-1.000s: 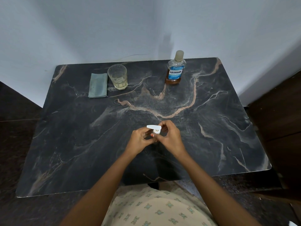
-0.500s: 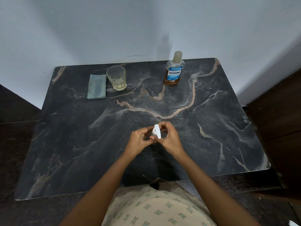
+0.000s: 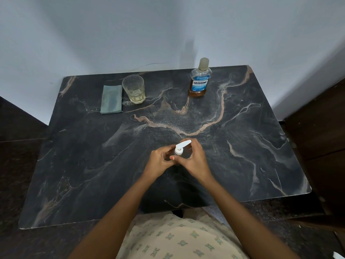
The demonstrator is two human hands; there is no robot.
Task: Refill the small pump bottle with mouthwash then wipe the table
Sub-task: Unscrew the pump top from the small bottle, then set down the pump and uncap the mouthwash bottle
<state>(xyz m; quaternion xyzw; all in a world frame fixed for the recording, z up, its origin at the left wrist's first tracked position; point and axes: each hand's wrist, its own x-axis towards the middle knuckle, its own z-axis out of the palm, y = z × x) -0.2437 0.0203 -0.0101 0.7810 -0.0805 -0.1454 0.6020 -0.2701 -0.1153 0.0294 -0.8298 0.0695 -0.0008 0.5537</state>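
The small pump bottle (image 3: 180, 148) stands near the middle of the dark marble table (image 3: 242, 146), its white pump head pointing up and to the right. My left hand (image 3: 160, 161) and my right hand (image 3: 194, 159) wrap around the bottle from both sides, hiding most of its body. The mouthwash bottle (image 3: 200, 81), capped, with a blue label and amber liquid low inside, stands upright at the back of the table. A folded grey-green cloth (image 3: 111, 99) lies flat at the back left.
A drinking glass (image 3: 134, 89) with a little pale liquid stands right beside the cloth. The table abuts a white wall at the back. Dark wooden furniture (image 3: 321, 146) stands at the right edge; dark floor lies to the left.
The white pump head has turned between my hands, from pointing left to pointing up and right. Both hands stay around the bottle in the same place.
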